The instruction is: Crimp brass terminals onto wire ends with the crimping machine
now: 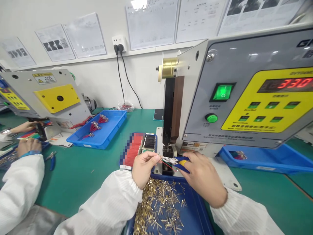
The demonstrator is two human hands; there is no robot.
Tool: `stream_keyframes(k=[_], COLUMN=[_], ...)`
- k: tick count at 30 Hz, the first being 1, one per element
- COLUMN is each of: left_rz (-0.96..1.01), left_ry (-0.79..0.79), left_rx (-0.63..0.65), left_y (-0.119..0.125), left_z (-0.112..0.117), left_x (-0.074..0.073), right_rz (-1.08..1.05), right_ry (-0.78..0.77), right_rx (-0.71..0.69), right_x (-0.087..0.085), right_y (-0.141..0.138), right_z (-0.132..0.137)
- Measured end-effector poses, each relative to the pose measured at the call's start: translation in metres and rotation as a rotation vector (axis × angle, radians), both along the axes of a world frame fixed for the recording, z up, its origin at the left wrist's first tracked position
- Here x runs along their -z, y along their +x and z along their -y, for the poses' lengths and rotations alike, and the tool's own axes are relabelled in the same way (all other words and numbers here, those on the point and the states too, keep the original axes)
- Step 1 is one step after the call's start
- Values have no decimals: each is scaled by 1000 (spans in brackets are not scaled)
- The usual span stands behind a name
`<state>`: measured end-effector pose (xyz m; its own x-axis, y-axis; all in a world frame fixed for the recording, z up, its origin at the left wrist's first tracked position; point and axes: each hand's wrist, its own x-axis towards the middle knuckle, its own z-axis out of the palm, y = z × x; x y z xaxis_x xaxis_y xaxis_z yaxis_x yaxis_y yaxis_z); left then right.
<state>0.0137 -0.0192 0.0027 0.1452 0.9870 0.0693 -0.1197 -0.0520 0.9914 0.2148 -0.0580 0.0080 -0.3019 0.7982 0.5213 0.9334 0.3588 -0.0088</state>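
Note:
My left hand (144, 169) pinches a few thin red and green wires (166, 165) between fingers and thumb. My right hand (202, 179) grips blue-handled pliers (182, 164), whose steel jaws reach toward the wires close to my left fingertips. Exactly what the jaws hold is too small to tell. Both hands hang just above a blue tray (195, 195) heaped with loose brass crimp terminals (158, 209), right in front of the base of a terminal crimping machine (215, 94).
The machine's yellow panel shows a red readout and a lit green switch. A blurred box of red wires stands behind my left hand. A blue tray holds red wire bundles. At left, a co-worker's hands work at a similar machine, with blue pliers lying on the green bench.

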Motion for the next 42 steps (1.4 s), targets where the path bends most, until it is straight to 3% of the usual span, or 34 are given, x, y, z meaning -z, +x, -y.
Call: stream_keyframes(k=[42], left_rz=[-23], left_ry=[18], left_rx=[-10], left_y=[0], left_z=[1], left_x=[-2], right_rz=[77], right_ry=[-7], right_rx=[57], right_x=[-5], right_y=[-7], right_z=[6])
